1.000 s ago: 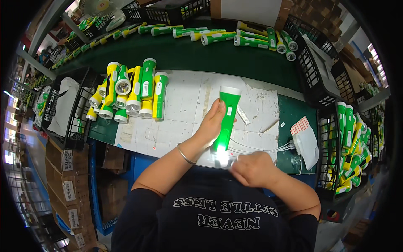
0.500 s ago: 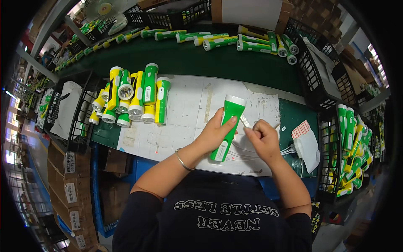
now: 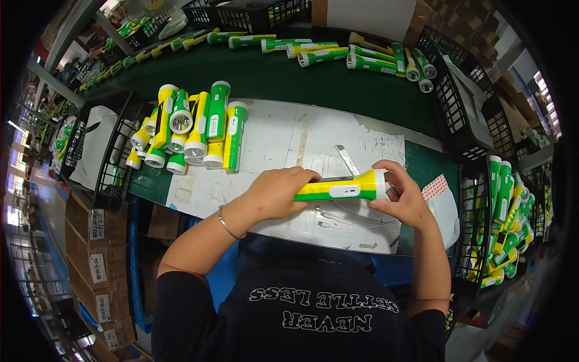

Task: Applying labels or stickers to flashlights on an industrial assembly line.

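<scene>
Two hands hold one yellow-and-green flashlight (image 3: 341, 189) crosswise over the white worktop sheet (image 3: 283, 142), near the person's chest. In the head view, the left hand (image 3: 277, 194) wraps around the tail end of the body, fingers closed over it, while the right hand (image 3: 405, 196) cups the white head end, thumb and fingertips pinching the rim. To the left lies a heap of finished flashlights (image 3: 193, 123) by a black wire basket (image 3: 99, 157); a far row of flashlights (image 3: 338, 51) lies on the green belt (image 3: 271, 75), and the right-hand basket (image 3: 503, 217) holds more. Thin white cables (image 3: 338, 220) lie just under the held piece, and a small checked card (image 3: 435, 186) lies beside the right hand. The step in hand looks like checking or seating the head; the next move would call for a firm left-hand hold while the right turns or presses the head squarely
</scene>
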Tool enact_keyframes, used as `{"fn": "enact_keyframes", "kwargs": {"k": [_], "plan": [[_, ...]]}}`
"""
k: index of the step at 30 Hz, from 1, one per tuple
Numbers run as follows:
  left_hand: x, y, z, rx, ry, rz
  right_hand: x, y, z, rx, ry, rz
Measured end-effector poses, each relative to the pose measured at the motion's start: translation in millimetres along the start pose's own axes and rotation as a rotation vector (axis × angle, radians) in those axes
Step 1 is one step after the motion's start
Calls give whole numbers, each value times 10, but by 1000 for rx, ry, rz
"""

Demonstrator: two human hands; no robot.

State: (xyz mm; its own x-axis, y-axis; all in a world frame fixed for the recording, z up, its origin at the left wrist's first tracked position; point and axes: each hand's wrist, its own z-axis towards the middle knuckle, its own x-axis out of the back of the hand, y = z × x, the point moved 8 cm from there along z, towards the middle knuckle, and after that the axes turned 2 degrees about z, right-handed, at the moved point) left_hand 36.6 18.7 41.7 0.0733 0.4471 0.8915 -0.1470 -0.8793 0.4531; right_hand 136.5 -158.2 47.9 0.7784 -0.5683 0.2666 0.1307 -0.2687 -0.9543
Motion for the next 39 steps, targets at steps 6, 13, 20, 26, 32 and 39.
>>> {"fn": "enact_keyframes", "kwargs": {"k": [6,13,20,26,32,39], "plan": [[-20,-108,-102,45,-102,3,-105,61,43,-10,-49,112],[-330,-30,41,130,-5,-688,-469,396,270,138,191,-190],[-464,-265,49,241,158,-706,-506,369,240,159,285,-247],[-364,-3,135,179,178,-575,-370,392,207,-56,163,288],[-359,54,133,171,278,-453,-351,437,178,-59,194,242],[-212,186,89,131,443,-169,-401,457,201,-88,226,432]]}}
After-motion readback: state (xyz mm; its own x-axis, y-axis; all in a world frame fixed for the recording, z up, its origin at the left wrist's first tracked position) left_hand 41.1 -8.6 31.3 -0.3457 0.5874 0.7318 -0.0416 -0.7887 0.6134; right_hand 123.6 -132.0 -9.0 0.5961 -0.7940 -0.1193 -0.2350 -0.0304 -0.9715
